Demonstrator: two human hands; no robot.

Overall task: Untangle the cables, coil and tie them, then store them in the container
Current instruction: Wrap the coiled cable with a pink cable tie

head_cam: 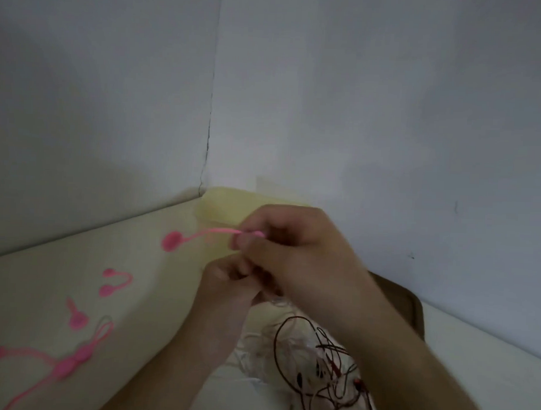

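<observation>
Right hand pinches a pink cable tie at centre, its round end sticking out toward 9 o'clock. Left hand just below, fingers curled; grip contents unclear. Tangled cables at 5 o'clock. Loose pink ties at 8 o'clock on the table.

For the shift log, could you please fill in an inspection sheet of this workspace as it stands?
Surface: cream table in a wall corner.
Job's things: pink tie held up; more spare pink ties lie at left; brown container partly hidden at right.
Clutter: crumpled clear plastic under the tangle.
Grippers: right hand pinches the held tie; left hand curled beneath, contents unclear.
Cables: tangled cables, dark and white, uncoiled.
Surroundings: grey walls, yellowish tape patch in the corner.
</observation>
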